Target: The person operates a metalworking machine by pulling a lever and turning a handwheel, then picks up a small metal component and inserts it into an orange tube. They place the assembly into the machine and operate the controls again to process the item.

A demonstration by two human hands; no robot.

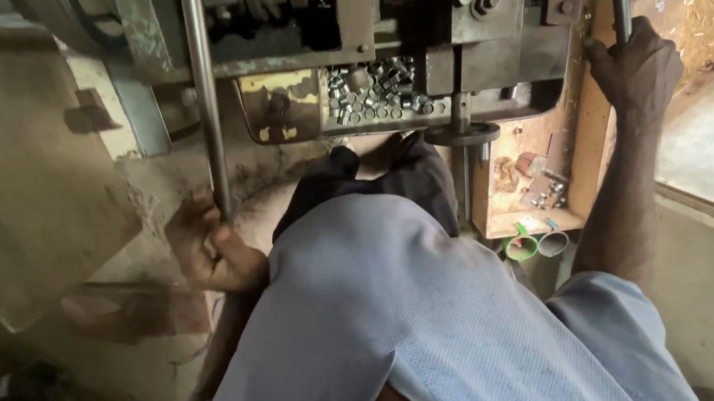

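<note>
Long grey steel rod (pixel 202 78), dull and slanted, gripped in left hand (pixel 214 252) fingers; right hand (pixel 636 71) fingers clench another bar (pixel 622 12).

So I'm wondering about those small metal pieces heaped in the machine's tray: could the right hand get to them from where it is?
Probably yes: the right hand grips a rod, and nothing blocks the open tray of metal pieces.

A long grey steel rod (pixel 202 78) slants up and away from the left hand (pixel 210 251), which grips its lower end. A second bar (pixel 621 12) rises from the right hand's (pixel 636 71) fist.
</note>
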